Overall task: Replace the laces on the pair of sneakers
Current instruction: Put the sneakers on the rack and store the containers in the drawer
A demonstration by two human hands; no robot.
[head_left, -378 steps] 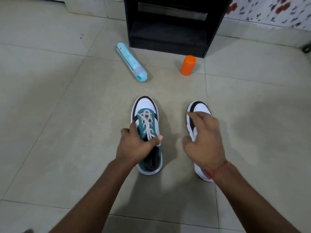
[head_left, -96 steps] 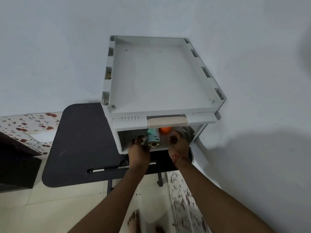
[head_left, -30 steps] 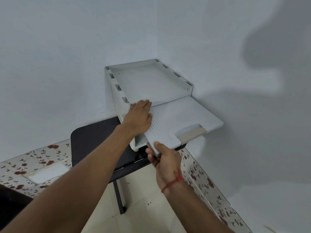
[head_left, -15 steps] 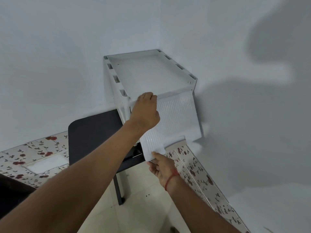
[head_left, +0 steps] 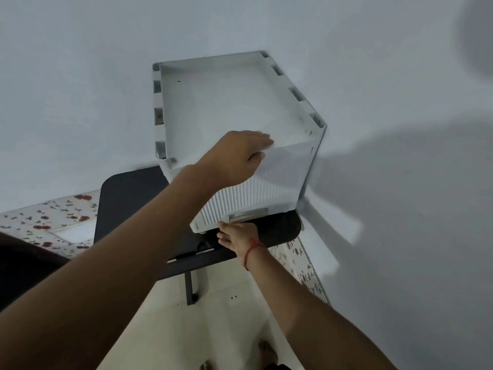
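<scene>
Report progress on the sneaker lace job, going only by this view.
Done: nothing can be confirmed; no sneakers or laces are in view. In hand: the left hand rests on the top front edge of the white storage box, while the right hand is at the bottom edge of its ribbed front flap, which hangs nearly closed. Left: any lacing cannot be judged here.

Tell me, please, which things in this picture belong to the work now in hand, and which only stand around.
In use:
- white storage box
- its ribbed door, nearly down
- left hand on the door's top
- right hand at the door's lower edge

Standing by:
- black table
- flowered tiles
- wall

No sneakers or laces in view.
</scene>
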